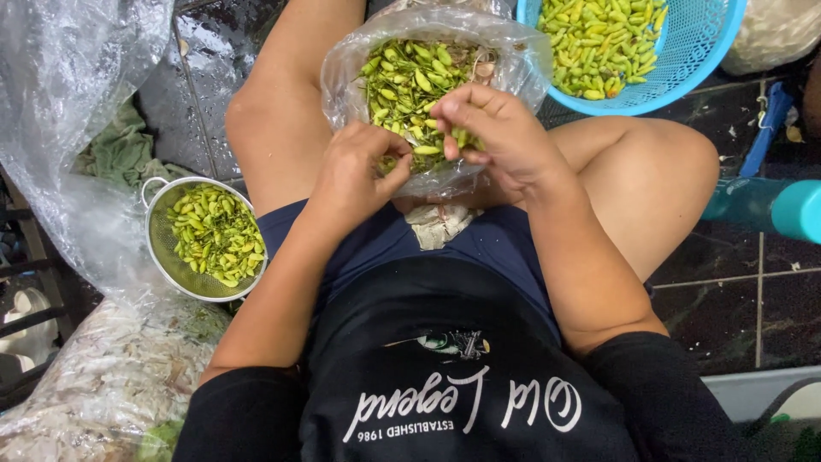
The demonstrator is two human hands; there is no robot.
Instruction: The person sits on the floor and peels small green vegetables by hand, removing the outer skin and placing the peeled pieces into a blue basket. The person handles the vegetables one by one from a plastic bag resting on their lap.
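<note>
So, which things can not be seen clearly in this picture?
Head view:
- Left hand fingertips: curled under; whether they pinch a chilli cannot be told.
- Right hand: chillies under its fingers, grip unclear.
- Blue basket: cut off by the top edge.
- Clear bag: its bottom is hidden by both hands.

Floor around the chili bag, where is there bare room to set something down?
Bare dark tile lies right of the thigh, below the teal pipe. Wet floor shows between the metal strainer and blue basket. The lap is crowded: both hands and the bag.
</note>
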